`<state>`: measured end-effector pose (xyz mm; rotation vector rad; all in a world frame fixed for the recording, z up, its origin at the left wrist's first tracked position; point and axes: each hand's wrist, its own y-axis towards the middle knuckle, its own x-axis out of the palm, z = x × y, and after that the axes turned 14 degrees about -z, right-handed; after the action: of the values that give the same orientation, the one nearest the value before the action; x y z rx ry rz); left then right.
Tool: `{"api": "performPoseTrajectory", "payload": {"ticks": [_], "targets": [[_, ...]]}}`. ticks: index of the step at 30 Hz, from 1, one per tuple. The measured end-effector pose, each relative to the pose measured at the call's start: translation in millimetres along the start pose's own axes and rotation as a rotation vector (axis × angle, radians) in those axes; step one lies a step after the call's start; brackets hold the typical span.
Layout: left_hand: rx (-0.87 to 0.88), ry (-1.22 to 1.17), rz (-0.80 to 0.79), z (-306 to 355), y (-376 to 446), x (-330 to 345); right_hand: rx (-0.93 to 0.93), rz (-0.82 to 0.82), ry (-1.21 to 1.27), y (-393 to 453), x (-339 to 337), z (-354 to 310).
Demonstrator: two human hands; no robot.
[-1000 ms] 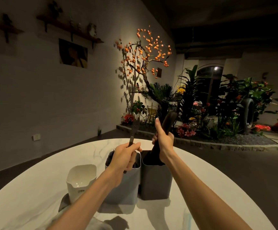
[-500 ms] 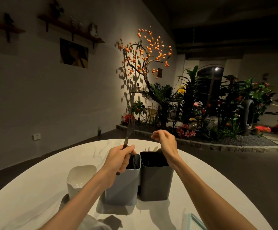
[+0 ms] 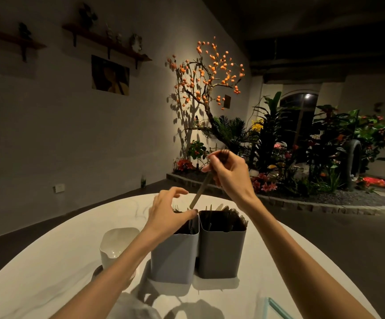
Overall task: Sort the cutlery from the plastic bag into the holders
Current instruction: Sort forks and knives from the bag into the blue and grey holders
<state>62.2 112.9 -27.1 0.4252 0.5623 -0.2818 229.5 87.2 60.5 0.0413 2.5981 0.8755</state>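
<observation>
1. White holder [image 3: 120, 244] is sitting at the left on the table [image 3: 48, 272], open top showing, partly hidden behind the left forearm.
2. Left hand [image 3: 167, 211] is hovering over the light grey holder [image 3: 175, 256], fingers loosely curved and released, grasping nothing; thumb tip is lying at the holder's right rim.
3. Fork tines [image 3: 175, 207] are poking up from the light grey holder, just behind the left hand.
4. Right hand [image 3: 229, 172] is raised above the holders, grasping a spoon [image 3: 201, 189] near its bowl end; the handle is slanting down-left, its tip sitting just over the light grey holder's back rim.
5. Dark grey holder [image 3: 221, 252] is standing touching the light grey one on its right, with cutlery tips showing inside.
6. A clear bag edge [image 3: 276, 307] is lying at the table's lower right.
</observation>
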Motion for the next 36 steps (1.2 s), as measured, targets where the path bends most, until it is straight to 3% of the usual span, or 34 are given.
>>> {"api": "performPoseTrajectory", "payload": {"ticks": [3,6,9,13,15,18,20,22,24,29,31,33,36], "targets": [[-0.069,0.373,-0.087,-19.9,9.2,7.9,0.047,0.014,-0.092,1.3,-8.1,11.2],[-0.137,0.511,-0.175,-39.0,16.7,22.2,0.133,-0.019,-0.109,-2.6,0.4,28.1],[-0.072,0.42,-0.092,-50.9,20.6,23.8,0.22,-0.093,-0.185,-5.4,7.4,48.7],[-0.018,0.367,-0.084,-55.0,22.6,19.4,0.354,-0.411,-0.456,-7.8,20.6,75.0],[-0.017,0.357,-0.085,-56.5,22.7,18.7,0.306,-0.387,-0.606,-11.1,28.8,81.4],[-0.004,0.322,-0.112,-57.6,22.1,16.3,0.082,-0.28,-0.794,-21.4,36.0,81.8],[0.018,0.251,-0.094,-56.5,19.6,11.9,0.041,-0.446,-0.978,-30.3,44.5,81.4],[0.023,0.21,-0.053,-55.1,14.1,5.4,0.155,-0.627,-1.13,-39.7,53.4,83.7],[0.038,0.236,-0.024,-51.0,6.1,-2.6,0.202,-0.654,-1.219,-42.0,52.6,78.8],[0.094,0.236,0.02,-38.4,-37.1,-30.1,-0.068,-0.42,-0.973,-59.9,54.1,35.3],[0.083,0.207,0.017,-34.2,-61.7,-41.0,-0.06,-0.559,-0.751,-81.4,64.7,16.1],[0.072,0.215,0.024,-31.6,-89.7,-48.7,0.032,-0.802,-0.586,-109.2,77.5,2.2],[-0.017,0.304,-0.029,-29.4,-136.1,-51.6,0.127,-1.119,-0.568,-153.4,100.5,-3.7]]}}
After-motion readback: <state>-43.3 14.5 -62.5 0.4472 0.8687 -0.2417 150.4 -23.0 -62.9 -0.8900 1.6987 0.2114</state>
